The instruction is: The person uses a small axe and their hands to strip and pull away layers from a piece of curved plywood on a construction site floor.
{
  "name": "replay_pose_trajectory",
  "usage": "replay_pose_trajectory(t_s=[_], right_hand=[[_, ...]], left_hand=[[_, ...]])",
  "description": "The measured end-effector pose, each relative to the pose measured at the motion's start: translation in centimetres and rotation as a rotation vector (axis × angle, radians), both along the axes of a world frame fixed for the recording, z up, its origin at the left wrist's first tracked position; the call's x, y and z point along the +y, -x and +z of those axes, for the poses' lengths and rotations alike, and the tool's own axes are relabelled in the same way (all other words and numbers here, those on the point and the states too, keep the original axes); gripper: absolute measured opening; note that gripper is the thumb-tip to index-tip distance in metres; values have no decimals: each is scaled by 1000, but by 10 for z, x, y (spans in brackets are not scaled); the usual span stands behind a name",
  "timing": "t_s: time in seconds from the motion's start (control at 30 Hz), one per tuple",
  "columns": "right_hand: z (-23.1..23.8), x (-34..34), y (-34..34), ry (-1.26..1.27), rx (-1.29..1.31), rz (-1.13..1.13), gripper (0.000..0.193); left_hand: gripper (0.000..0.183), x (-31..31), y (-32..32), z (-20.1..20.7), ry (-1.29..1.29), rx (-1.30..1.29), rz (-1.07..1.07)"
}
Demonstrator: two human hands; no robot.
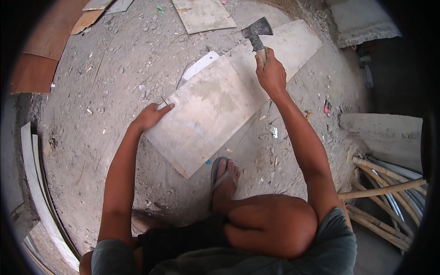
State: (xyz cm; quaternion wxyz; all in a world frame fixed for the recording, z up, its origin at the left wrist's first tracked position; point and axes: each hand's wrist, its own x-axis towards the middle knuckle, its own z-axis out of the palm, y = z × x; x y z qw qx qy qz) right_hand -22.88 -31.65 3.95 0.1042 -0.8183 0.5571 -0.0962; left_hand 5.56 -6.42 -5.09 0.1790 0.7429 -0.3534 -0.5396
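Observation:
My right hand [272, 77] is closed round the pale wooden handle of a hatchet [258, 30], raised over the far part of the boards. The hatchet's dark metal head points away from me, with dark wrapping just below it. At the near board's left corner, my left hand [149, 117] grips the edge of a pale, dusty plywood board [206, 114], thumb on top and the other fingers mostly hidden. A thin nail-like piece [163, 100] sticks up beside that thumb. Beyond the near board, another pale board [298, 46] stretches to the upper right.
A white strip [200, 65] lies along the board's far side. Another board piece [204, 16] rests farther off. Reddish-brown sheets [34, 73] are at left, bamboo poles [385, 188] at right, concrete blocks [382, 137] above them. My sandalled foot [224, 178] stands near the board.

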Motion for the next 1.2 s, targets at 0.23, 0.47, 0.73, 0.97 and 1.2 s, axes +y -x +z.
replay_pose_trajectory(t_s=[0.23, 0.47, 0.73, 0.97, 1.2], right_hand=[[-6, -4, -3, 78, 75, 176, 40], [18, 16, -27, 126, -56, 165, 40], [-17, -3, -4, -28, 184, 141, 40], [-34, 14, 2, -53, -45, -19, 38], [-10, 7, -7, -16, -62, -6, 40]], left_hand=[[94, -5, 1, -5, 11, -14, -4], [92, 4, -5, -9, 22, -53, 47], [97, 2, -5, -26, -25, 13, -3], [88, 1, -4, -26, 26, -46, 55], [86, 6, -4, -16, -6, -12, 39]])
